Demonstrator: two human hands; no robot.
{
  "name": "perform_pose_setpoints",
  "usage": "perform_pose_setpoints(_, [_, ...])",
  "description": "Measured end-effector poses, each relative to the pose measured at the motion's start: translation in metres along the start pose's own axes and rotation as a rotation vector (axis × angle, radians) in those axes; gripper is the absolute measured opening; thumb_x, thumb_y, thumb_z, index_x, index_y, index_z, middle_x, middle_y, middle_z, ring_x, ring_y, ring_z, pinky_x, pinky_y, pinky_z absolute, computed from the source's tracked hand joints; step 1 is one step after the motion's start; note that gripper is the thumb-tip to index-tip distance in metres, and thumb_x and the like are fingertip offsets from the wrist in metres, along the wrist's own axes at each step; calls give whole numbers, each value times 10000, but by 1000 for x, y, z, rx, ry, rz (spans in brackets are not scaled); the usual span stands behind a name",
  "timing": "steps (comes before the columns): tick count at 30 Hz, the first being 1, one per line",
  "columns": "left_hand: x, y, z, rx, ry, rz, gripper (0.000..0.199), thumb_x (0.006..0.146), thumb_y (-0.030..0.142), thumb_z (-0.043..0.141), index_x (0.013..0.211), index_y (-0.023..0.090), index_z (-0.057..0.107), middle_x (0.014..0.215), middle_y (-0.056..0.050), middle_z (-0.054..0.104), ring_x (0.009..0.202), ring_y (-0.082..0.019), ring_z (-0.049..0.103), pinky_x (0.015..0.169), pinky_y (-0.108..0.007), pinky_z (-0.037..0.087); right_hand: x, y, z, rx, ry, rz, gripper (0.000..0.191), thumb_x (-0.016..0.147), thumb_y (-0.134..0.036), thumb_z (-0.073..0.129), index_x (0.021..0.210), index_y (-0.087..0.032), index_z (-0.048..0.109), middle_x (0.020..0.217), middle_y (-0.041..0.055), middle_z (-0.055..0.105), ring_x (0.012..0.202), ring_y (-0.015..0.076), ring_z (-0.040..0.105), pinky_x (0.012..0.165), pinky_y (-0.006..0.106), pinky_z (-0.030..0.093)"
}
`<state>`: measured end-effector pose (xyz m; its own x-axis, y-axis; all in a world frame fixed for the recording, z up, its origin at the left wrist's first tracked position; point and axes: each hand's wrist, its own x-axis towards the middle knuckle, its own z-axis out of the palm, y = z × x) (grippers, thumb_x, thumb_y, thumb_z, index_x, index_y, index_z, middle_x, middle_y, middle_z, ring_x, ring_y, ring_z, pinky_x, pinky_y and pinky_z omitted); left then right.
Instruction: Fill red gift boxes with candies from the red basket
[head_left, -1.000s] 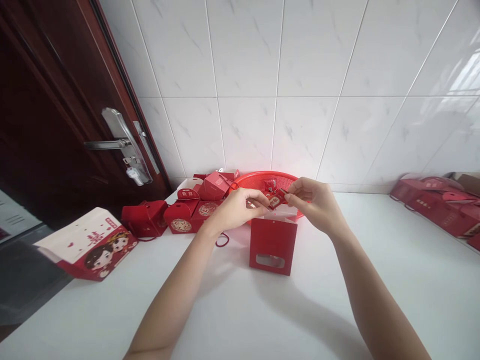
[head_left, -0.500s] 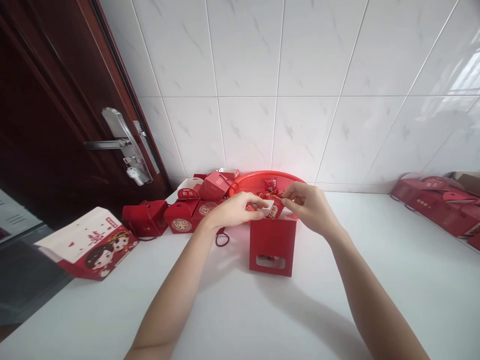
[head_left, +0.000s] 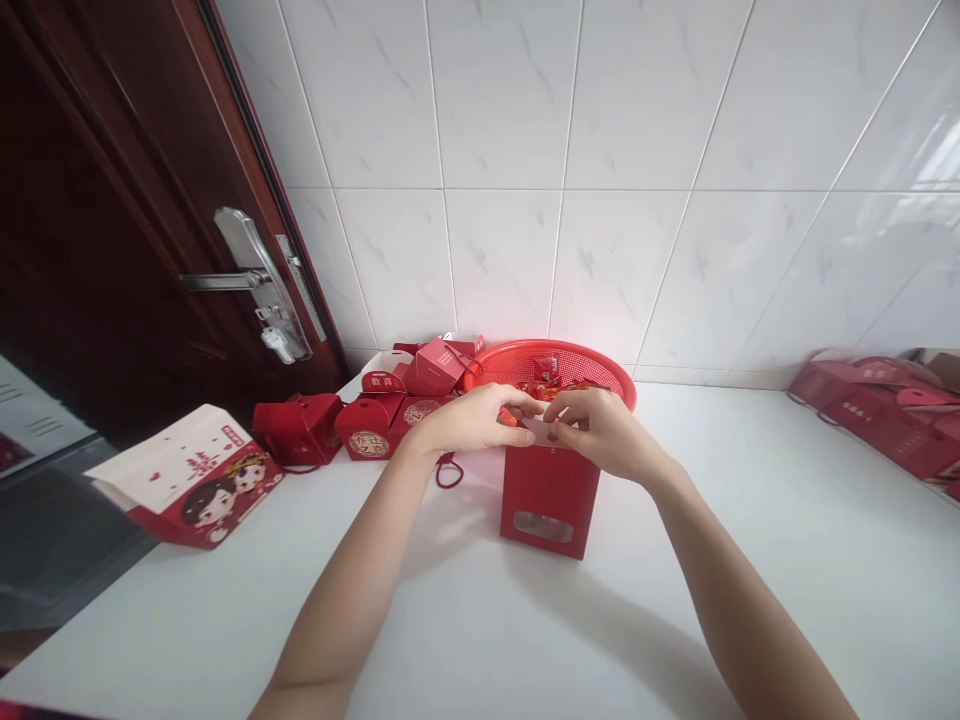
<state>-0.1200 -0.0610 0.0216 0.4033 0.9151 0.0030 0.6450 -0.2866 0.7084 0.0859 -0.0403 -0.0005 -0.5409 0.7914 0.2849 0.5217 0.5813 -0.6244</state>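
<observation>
Head view shows left hand (head_left: 484, 418) and right hand (head_left: 600, 425), fingers narrowly curved, grip impossible to tell, at the upright red cardboard box's (head_left: 550, 492) top on the white table (head_left: 465, 640), probably to steady its opening.

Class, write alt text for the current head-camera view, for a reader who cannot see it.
Two bare hands meet at the open top of an upright red box on a white table. Behind it sits a red basket of wrapped sweets.
</observation>
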Motion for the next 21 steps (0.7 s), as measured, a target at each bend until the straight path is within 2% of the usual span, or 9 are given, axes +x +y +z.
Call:
perform_pose_setpoints(4, [0,-1,0,1,5,-4,471,780,294,691,1245,219,680,1291,-61,692,1193,-288,631,958,-354,509,-1,0,-1,30,11,-2,151,832,-163,574,767,-199,707,786,36,707,675,155,611,565,256,393])
perform_pose_setpoints(9, [1,-1,0,-8,13,-15,468,787,317,707,1244,221,671,1311,-67,686,1203,-285,630,983,-362,505,-2,2,-6,43,44,-22,142,849,-241,575,775,-200,689,738,15,668,599,128,545,510,244,349])
perform_pose_setpoints(13, [1,-1,1,-17,29,-19,408,814,334,698,1203,213,684,1321,-72,682,1232,-279,614,1008,-359,496,-5,4,-16,72,110,-26,147,844,-290,591,767,-201,680,731,12,659,563,119,513,500,253,360])
perform_pose_setpoints(18, [4,-3,4,-22,73,-11,333,825,318,685,1143,219,705,1283,-65,700,1226,-273,615,998,-361,507,-8,7,-27,26,197,26,150,811,-372,674,793,-224,681,752,23,672,603,156,547,500,276,397])
perform_pose_setpoints(21, [8,-6,4,-38,119,-19,308,838,315,681,1126,209,713,1240,-75,717,1200,-277,630,1002,-371,507,-7,12,-29,-47,177,68,213,813,-430,693,875,-226,679,841,41,691,698,192,602,553,303,446])
